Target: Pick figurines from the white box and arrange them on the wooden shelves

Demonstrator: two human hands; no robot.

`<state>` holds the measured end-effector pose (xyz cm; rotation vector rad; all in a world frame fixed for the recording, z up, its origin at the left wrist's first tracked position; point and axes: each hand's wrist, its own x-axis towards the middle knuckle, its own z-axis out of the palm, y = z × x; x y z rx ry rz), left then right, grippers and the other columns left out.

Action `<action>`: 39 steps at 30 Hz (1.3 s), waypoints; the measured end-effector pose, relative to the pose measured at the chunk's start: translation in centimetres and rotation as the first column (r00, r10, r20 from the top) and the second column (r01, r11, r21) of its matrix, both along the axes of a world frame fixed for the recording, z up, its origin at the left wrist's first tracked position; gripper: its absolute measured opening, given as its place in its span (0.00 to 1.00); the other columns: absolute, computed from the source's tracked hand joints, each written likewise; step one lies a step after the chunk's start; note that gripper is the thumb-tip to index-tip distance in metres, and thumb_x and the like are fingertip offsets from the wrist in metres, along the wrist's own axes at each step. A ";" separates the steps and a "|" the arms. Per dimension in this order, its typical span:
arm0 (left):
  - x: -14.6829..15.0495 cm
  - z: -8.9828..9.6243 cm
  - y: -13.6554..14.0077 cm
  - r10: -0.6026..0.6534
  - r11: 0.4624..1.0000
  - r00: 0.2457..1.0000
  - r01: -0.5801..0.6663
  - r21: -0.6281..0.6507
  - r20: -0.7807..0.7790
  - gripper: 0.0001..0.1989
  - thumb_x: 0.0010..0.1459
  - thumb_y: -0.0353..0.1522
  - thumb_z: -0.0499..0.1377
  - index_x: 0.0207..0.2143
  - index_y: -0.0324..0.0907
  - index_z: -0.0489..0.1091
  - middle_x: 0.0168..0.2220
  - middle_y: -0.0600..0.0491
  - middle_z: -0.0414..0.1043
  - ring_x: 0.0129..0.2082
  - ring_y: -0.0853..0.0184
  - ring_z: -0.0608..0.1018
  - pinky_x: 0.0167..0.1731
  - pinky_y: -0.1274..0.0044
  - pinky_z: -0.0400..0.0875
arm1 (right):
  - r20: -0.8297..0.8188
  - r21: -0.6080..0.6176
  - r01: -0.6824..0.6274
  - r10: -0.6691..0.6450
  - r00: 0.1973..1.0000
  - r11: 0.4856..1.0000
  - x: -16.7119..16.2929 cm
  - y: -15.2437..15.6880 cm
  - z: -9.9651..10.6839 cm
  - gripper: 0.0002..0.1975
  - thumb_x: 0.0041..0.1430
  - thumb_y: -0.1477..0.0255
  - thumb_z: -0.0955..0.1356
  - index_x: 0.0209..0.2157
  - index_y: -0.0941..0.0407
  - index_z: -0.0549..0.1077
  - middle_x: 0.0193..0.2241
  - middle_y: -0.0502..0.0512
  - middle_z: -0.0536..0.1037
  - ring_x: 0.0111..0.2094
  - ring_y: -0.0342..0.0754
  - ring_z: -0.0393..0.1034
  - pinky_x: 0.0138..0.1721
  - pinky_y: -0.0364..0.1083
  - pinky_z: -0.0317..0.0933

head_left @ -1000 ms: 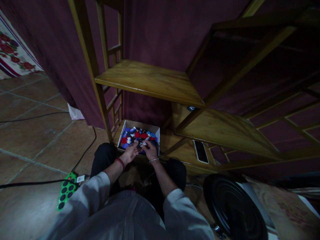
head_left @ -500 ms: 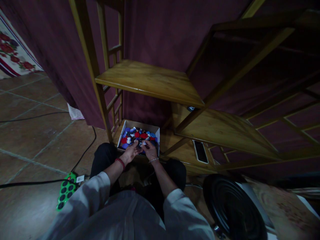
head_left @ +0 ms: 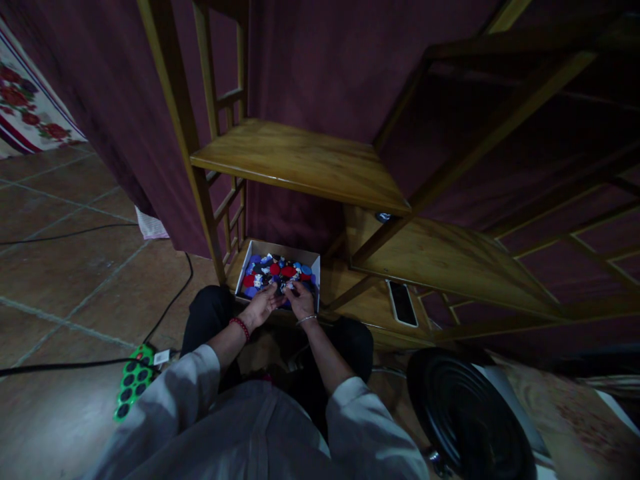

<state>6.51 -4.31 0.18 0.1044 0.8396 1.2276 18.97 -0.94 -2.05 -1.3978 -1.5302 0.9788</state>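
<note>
A shallow white cardboard box (head_left: pixel 281 249) stands on the lowest wooden shelf in front of my knees. Small pieces fill it: red ones (head_left: pixel 289 272), blue ones (head_left: pixel 306 270), purple, black and white ones, too small for me to name. Both hands are held close together over the box's near side. My left hand (head_left: pixel 261 307), with a red bead bracelet, has its fingers closed round something dark and small. My right hand (head_left: pixel 301 303), wearing a thin bangle, pinches at the same spot. What lies between the fingertips is too small to make out.
Wooden shelving (head_left: pixel 300 163) rises around and above the box. A phone-like dark slab with a white edge (head_left: pixel 401 303) lies on the lower shelf. A green power strip (head_left: pixel 134 383) with black cords is on the tiled floor at left. A round black ridged seat (head_left: pixel 465 413) stands at right.
The hands stay over the box's near side, with at most slight finger movement. The box and its pieces look the same.
</note>
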 end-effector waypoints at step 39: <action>-0.4 0.9 -0.4 -0.002 1.000 0.997 0.004 -0.019 0.081 0.05 0.56 0.23 0.53 0.34 0.38 0.66 0.30 0.51 0.72 0.30 0.71 0.77 0.43 0.71 0.71 | -0.121 -0.047 -0.040 0.034 0.992 0.998 0.0 0.1 -0.5 0.16 0.45 0.63 0.67 0.37 0.54 0.73 0.32 0.51 0.77 0.33 0.46 0.70 0.39 0.46 0.64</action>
